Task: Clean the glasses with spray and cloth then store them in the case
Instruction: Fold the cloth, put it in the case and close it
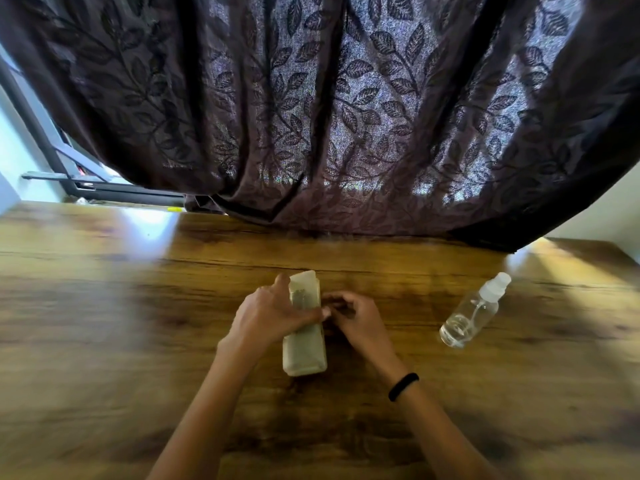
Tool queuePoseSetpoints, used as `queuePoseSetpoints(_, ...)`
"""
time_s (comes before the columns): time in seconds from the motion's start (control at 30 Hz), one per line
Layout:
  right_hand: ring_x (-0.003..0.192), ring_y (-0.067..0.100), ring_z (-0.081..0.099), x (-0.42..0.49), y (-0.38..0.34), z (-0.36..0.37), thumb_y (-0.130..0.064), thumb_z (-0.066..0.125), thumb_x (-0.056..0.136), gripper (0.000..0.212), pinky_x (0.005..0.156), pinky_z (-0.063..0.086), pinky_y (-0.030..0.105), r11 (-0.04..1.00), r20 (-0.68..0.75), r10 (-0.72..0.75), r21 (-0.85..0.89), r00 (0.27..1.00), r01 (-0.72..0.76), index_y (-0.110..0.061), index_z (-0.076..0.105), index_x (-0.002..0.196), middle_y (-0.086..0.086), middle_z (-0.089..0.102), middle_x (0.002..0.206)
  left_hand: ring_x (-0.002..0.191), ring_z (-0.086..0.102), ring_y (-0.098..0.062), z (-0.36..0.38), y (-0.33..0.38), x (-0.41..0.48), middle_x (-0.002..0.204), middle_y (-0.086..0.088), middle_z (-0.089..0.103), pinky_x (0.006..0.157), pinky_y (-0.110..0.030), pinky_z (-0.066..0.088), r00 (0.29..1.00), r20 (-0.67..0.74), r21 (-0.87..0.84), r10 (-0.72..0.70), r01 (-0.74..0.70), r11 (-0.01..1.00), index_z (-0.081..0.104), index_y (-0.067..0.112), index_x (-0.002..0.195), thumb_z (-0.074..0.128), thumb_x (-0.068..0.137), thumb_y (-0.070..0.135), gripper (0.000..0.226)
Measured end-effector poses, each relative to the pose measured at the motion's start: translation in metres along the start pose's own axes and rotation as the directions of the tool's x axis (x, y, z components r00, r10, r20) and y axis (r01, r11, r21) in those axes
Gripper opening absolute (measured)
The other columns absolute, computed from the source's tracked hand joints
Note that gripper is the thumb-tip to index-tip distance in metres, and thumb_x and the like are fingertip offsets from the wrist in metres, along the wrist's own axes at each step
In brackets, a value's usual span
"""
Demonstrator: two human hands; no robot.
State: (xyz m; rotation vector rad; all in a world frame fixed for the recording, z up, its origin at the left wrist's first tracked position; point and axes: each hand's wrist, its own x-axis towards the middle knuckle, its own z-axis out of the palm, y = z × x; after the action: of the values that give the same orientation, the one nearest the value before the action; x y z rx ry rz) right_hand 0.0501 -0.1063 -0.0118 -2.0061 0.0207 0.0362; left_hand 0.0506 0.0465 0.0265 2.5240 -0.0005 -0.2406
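Note:
A pale beige glasses case [304, 351] lies lengthwise on the wooden table [104, 306], in the middle of the head view. My left hand [273, 313] rests over its upper half, fingers wrapped across it. My right hand [356, 318] is against the case's right edge, fingers curled and meeting the left fingertips. A clear spray bottle [474, 311] with a white nozzle lies on its side to the right of my hands. No glasses and no cloth are visible; the picture is blurred around the hands.
A dark leaf-patterned curtain [329, 116] hangs along the table's far edge and touches it. A black metal frame [86, 181] shows at the far left behind the table. A black band [403, 386] circles my right wrist.

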Motion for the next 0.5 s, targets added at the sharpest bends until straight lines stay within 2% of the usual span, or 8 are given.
queuePoseSetpoints(0.07, 0.096, 0.006, 0.057, -0.002, 0.001, 0.0, -0.014, 0.054, 0.09, 0.021, 0.083, 0.052, 0.025, 0.999, -0.001, 0.021, 0.05, 1.0, -0.021, -0.016, 0.063, 0.109, -0.004, 0.062, 0.107, 0.095, 0.06, -0.021, 0.005, 0.006, -0.003, 0.112, -0.007, 0.061, 0.074, -0.032, 0.052, 0.998, -0.065, 0.078, 0.013, -0.008, 0.997, 0.036, 0.016, 0.126, 0.063, 0.065, 0.068, 0.085)
queuePoseSetpoints(0.17, 0.095, 0.003, 0.057, -0.003, 0.002, -0.001, -0.016, 0.052, 0.091, 0.02, 0.085, 0.051, 0.027, 0.993, -0.005, 0.057, 0.102, 0.998, -0.056, -0.018, 0.064, 0.107, -0.01, 0.061, 0.1, 0.104, 0.058, -0.024, 0.007, 0.012, -0.004, 0.118, -0.009, 0.058, 0.081, -0.035, 0.051, 0.996, -0.086, 0.143, 0.006, 0.006, 0.99, 0.034, 0.016, 0.128, 0.064, 0.064, 0.068, 0.088)
queuePoseSetpoints(0.27, 0.096, 0.002, 0.057, -0.003, 0.003, -0.001, -0.018, 0.051, 0.092, 0.021, 0.082, 0.05, 0.023, 0.987, 0.0, 0.079, 0.139, 0.997, -0.078, -0.019, 0.064, 0.108, -0.011, 0.061, 0.099, 0.107, 0.056, -0.025, 0.008, 0.015, -0.005, 0.12, -0.01, 0.056, 0.082, -0.036, 0.051, 0.997, -0.078, 0.147, -0.015, 0.026, 0.989, 0.031, 0.017, 0.129, 0.067, 0.063, 0.066, 0.09)
queuePoseSetpoints(0.37, 0.092, 0.0, 0.058, -0.004, 0.003, -0.002, -0.024, 0.052, 0.092, 0.02, 0.072, 0.047, 0.016, 0.984, 0.006, 0.08, 0.156, 0.997, -0.08, -0.02, 0.065, 0.105, -0.015, 0.062, 0.093, 0.106, 0.056, -0.026, 0.011, 0.017, -0.004, 0.12, -0.011, 0.055, 0.081, -0.036, 0.051, 0.996, -0.091, 0.16, -0.017, 0.032, 0.987, 0.03, 0.018, 0.128, 0.068, 0.061, 0.065, 0.091)
queuePoseSetpoints(0.5, 0.092, 0.003, 0.061, -0.005, 0.003, -0.003, -0.034, 0.056, 0.087, 0.023, 0.074, 0.05, 0.018, 0.976, 0.02, 0.094, 0.195, 0.995, -0.097, -0.019, 0.067, 0.102, -0.006, 0.068, 0.098, 0.104, 0.057, -0.025, 0.012, 0.016, -0.001, 0.117, -0.011, 0.055, 0.077, -0.034, 0.051, 0.996, -0.086, 0.137, -0.01, 0.022, 0.99, 0.03, 0.018, 0.125, 0.072, 0.058, 0.064, 0.091)
